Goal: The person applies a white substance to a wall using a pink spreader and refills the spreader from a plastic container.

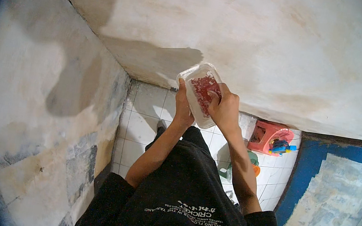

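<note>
You hold a clear plastic container (197,92) up in front of the pale plastered wall (264,46), tilted so that its open face turns toward you. Your left hand (183,106) grips the container's left edge, fingers closed round the rim with the thumb lying along the near side. Your right hand (224,107) rests against the container's right side, and its fingertips (214,95) are pressed together into the dark red stuff (203,87) inside; you cannot tell from here whether they pinch any of it or only press on it.

Below the container lies a floor of white tiles (140,125), with your own dark trousers and black shirt filling the lower middle of the view. Below and to the right of the container, near the foot of the wall, stands a small red plastic stool (266,136) with a blue and yellow object (281,147) lying on it. Further right of the container, a blue painted surface (336,190) with a worn pale patch runs down the edge. To the container's left, a second stained wall (54,95) meets the first in a corner.
</note>
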Motion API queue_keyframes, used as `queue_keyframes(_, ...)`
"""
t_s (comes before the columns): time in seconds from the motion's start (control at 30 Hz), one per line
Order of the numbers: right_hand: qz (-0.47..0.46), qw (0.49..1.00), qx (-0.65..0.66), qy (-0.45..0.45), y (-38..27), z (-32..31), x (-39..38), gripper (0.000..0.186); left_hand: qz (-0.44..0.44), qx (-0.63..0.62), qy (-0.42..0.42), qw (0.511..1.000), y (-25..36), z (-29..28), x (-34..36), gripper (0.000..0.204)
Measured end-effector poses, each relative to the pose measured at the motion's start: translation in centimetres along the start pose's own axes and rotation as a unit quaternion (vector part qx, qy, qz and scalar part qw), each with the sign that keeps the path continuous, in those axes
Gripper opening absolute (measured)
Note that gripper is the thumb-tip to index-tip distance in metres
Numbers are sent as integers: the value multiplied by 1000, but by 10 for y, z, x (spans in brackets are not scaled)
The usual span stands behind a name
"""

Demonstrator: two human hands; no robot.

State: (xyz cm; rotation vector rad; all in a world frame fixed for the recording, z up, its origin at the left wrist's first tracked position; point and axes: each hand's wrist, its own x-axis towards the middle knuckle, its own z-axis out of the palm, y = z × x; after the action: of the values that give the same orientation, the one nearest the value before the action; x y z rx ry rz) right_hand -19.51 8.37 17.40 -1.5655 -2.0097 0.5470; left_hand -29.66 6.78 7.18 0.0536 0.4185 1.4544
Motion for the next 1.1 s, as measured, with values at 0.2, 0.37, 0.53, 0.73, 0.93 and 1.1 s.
queue_keyframes(0.2, -51, 997, -39, 53, -8, -26, 18, 7, 19, 17, 55, 998, 9, 14, -5, 69)
queue_keyframes(0.37, -52, 996, -70, 35, -6, -27, 25, 5, 38, 23, 59, 997, 13, 24, -8, 69)
queue_keyframes(0.53, -25, 999, -34, 15, 3, -9, 10, 10, 32, 0, 46, 998, 2, 4, 1, 68)
queue_keyframes(0.73, -14, 1000, 16, 10, -7, -7, 1, 11, 20, 3, 44, 999, -1, -5, 3, 69)
queue_keyframes(0.93, 1, 1000, -22, 9, -12, -2, 2, 10, 19, 19, 25, 999, 1, -2, 1, 74)
queue_keyframes(1.1, 10, 1000, 21, 6, -17, -8, -4, 9, -3, -16, 26, 1000, 3, 1, -5, 76)
